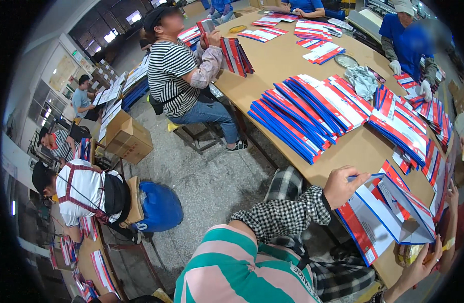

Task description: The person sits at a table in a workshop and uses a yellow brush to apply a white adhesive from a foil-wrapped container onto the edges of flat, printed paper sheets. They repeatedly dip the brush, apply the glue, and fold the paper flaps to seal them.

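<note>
A printed card folder in red, white and blue point(418, 222) stands partly unfolded at the table's near right edge, its pale inner side showing. My left hand point(341, 188) pinches its upper left corner between thumb and fingers. At the folder's lower right corner, my right hand point(418, 268) grips the edge with its fingertips; part of that grip is hard to make out. Beneath the raised panels lies a flat red and white card sheet point(361, 230) with a blue border. Both my forearms wear black-and-white checked sleeves.
Fanned stacks of folders point(297, 113) and a second stack point(401, 126) cover the brown table point(272, 60) beyond my hands. A grey cloth point(362, 82) lies behind them. Another person's hand point(452, 197) is close on the right. Co-workers sit around the table.
</note>
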Demonstrator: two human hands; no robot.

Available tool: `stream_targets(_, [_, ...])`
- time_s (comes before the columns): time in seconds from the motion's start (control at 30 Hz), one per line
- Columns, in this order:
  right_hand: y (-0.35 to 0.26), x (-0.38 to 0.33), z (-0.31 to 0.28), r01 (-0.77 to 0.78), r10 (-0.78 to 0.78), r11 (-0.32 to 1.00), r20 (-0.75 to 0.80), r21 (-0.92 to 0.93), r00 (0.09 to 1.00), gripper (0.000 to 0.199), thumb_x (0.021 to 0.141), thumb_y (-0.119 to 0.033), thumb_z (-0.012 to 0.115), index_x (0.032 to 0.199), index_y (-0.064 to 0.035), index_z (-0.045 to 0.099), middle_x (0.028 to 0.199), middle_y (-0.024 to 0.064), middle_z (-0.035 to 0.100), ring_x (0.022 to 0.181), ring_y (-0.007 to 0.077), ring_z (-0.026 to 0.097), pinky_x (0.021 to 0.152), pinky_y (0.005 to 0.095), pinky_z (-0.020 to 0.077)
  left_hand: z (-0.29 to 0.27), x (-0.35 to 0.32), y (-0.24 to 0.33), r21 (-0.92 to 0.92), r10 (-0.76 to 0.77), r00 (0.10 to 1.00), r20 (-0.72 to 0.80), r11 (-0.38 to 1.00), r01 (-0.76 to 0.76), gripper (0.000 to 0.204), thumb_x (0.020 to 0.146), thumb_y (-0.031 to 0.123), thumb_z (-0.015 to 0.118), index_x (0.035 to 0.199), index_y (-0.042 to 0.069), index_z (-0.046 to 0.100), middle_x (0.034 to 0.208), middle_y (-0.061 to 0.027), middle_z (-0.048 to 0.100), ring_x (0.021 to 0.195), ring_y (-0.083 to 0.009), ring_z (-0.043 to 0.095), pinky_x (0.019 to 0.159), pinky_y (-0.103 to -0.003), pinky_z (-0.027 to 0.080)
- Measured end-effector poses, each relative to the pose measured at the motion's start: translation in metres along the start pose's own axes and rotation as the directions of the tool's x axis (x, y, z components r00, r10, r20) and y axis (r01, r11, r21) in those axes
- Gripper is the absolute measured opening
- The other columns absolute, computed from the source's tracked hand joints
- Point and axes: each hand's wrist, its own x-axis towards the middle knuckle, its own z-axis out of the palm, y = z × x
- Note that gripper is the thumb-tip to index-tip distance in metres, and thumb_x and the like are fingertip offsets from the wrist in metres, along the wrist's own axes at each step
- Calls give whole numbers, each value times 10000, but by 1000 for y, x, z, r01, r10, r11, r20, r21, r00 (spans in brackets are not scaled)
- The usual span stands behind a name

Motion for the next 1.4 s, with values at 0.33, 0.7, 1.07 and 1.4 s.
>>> stream_targets(0.33, [23, -5, 5, -31, 29, 996, 30, 84, 999, 317, 941, -74, 492, 1248, 6, 483, 1257, 88, 507, 1125, 165, 481, 981, 296, 353, -9, -9, -12, 114, -8, 997, 75, 993, 0, 160, 763, 72, 671, 869, -42, 632, 865, -118, 634, 805, -200, 628, 715, -294, 476])
stream_targets(0.7, [-19, -13, -6, -117, 128, 989, -131, 88, 983, 172, 900, -84, 534, 1013, 35, 585, 976, 125, 597, 850, 204, 558, 774, 300, 452, -28, -10, -69, 104, -18, 980, 200, 995, -3, 227, 677, -30, 537, 873, -6, 648, 1138, -166, 567, 1107, -282, 526, 953, -337, 397])
stream_targets(1.07, [-60, -14, -17, -205, 255, 953, -224, 225, 941, 186, 894, -109, 553, 909, 52, 643, 923, 129, 629, 799, 215, 589, 717, 307, 491, -78, -8, -134, 509, -216, 835, 507, 856, -87, 377, 729, 50, 594, 1088, 146, 659, 1367, -139, 423, 1321, -335, 285, 1097, -397, 232])
stream_targets(1.4, [-45, -19, -11, -291, 351, 905, -155, 311, 923, 218, 911, -100, 522, 952, 90, 621, 1016, 171, 615, 845, 232, 593, 767, 315, 507, -92, -19, -115, 613, -283, 832, 477, 786, -84, 456, 712, 152, 671, 1157, 71, 609, 1412, -208, 327, 1340, -390, 205, 1108, -437, 192])
